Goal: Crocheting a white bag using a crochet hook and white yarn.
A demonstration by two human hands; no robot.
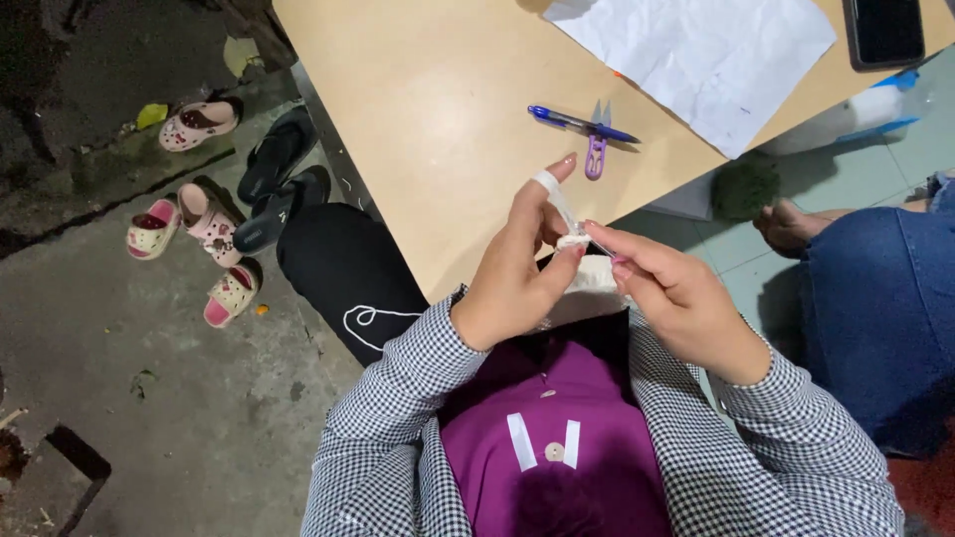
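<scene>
Both hands pinch a small white piece of cloth [575, 242] between them: left hand [517, 273] with a taped forefinger, right hand [668, 288] beside it. Just beyond, scissors [595, 149] and pen [582, 123] lie on the bench [428, 119].

Small white crocheted piece [574, 241] with taut white yarn [559, 206], above table edge.

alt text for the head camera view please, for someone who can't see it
A person's left hand and right hand pinch a small white crocheted piece above a tan wooden table. A blue pen and purple thread snips lie on it.
</scene>
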